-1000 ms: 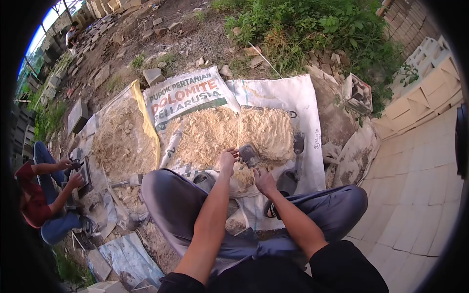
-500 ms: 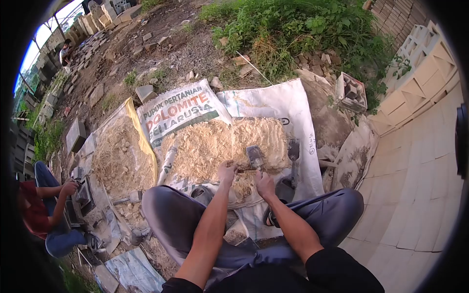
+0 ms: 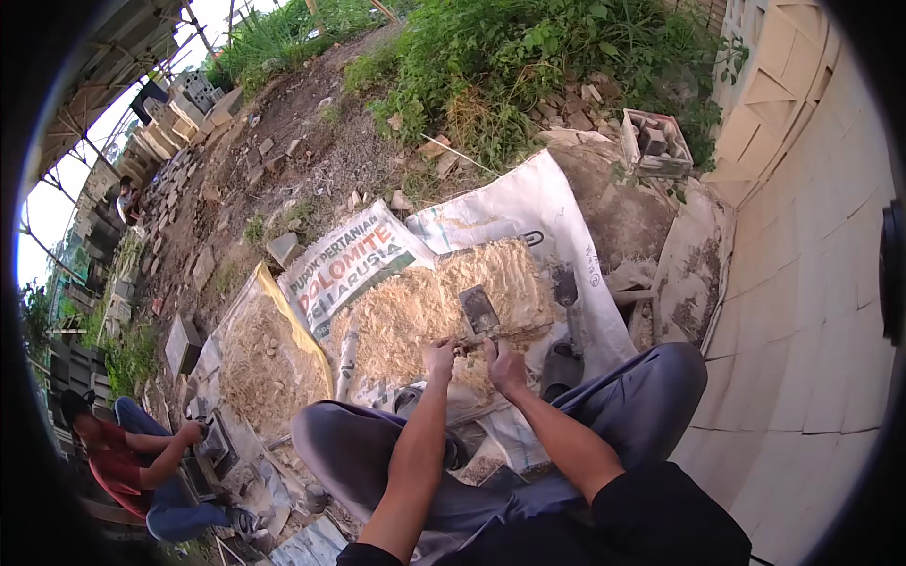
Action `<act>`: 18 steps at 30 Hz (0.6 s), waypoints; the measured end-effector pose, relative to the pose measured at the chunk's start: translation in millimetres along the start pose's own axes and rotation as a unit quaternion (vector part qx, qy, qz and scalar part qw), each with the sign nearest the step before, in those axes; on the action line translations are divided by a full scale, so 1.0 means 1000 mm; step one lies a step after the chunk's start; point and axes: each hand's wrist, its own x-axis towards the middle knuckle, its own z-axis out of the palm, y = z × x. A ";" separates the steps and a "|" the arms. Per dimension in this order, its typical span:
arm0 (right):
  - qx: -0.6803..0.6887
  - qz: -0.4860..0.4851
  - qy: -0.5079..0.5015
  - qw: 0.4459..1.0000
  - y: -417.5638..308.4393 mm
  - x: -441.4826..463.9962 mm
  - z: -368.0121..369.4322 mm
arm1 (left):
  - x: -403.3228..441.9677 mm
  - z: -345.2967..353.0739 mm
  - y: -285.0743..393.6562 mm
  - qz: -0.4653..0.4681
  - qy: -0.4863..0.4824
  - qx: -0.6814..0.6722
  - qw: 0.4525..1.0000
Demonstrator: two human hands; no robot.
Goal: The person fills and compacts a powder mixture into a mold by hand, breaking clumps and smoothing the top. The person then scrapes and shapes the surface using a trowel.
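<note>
My right hand (image 3: pixel 507 366) is wrapped round the handle of a small trowel (image 3: pixel 478 308), whose flat square blade lies over the pale crumbly material (image 3: pixel 519 274). Close on its left, my left hand (image 3: pixel 440 359) is closed at the near edge of that material, by a thin dark bar (image 3: pixel 467 345); whether its fingers grip the bar is too small to tell. The material is spread on white printed sacks (image 3: pixel 354 253) in front of my crossed legs. A second dark trowel (image 3: pixel 564 285) lies to the right of the heap.
Another heap (image 3: pixel 269 368) lies to the left, edged in yellow. Beyond it a co-worker in a red shirt (image 3: pixel 121 467) sits by a dark metal frame (image 3: pixel 219 443). Pale blocks (image 3: pixel 779 85) and a wall-like surface (image 3: pixel 802 283) stand right. A box of rubble (image 3: pixel 653 143) is ahead.
The view has turned and tilted up. The trowel blade has swung from beside my left hand to over the material. The co-worker's hands have shifted at the frame.
</note>
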 end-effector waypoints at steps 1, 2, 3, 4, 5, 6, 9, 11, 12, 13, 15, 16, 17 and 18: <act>0.005 0.006 -0.003 1.000 0.003 -0.002 0.003 | -0.002 -0.003 -0.006 0.015 0.035 0.084 0.996; 0.004 0.005 0.017 1.000 0.009 -0.005 0.003 | -0.008 -0.004 -0.015 0.027 0.070 0.164 0.984; 0.003 -0.002 0.040 0.999 0.015 -0.001 0.005 | -0.016 -0.003 -0.013 0.025 0.072 0.163 0.984; 0.004 -0.005 0.040 0.999 0.027 0.001 0.009 | -0.025 -0.001 -0.003 -0.003 0.074 0.162 0.984; -0.006 0.009 0.041 0.999 0.039 -0.003 0.013 | -0.035 -0.001 0.006 -0.031 0.076 0.161 0.984; -0.012 0.024 0.045 0.999 0.044 -0.003 0.021 | -0.040 -0.004 0.013 -0.012 0.071 0.183 0.981; 0.027 0.046 0.015 0.998 0.039 0.000 0.028 | -0.031 -0.008 0.016 0.060 0.102 0.194 0.974; 0.045 0.050 0.021 0.998 0.026 0.000 0.026 | -0.019 -0.011 0.021 0.076 0.103 0.192 0.973; 0.062 0.058 0.026 0.996 0.017 -0.003 0.023 | -0.003 -0.014 0.013 0.076 0.094 0.201 0.972; 0.054 0.058 0.027 0.996 0.010 -0.003 0.019 | -0.001 -0.009 0.021 0.076 0.085 0.207 0.972; 0.006 0.039 0.041 0.998 0.003 -0.002 0.019 | 0.002 0.001 0.028 0.041 0.098 0.189 0.976; -0.010 0.059 0.046 0.997 0.006 -0.002 0.026 | 0.004 0.003 0.028 0.019 0.076 0.161 0.984; -0.014 0.057 0.046 0.997 0.006 -0.002 0.031 | 0.007 0.003 0.031 0.001 0.055 0.135 0.989; -0.013 0.089 0.044 0.995 0.009 -0.002 0.041 | 0.005 0.004 0.035 0.001 0.071 0.141 0.987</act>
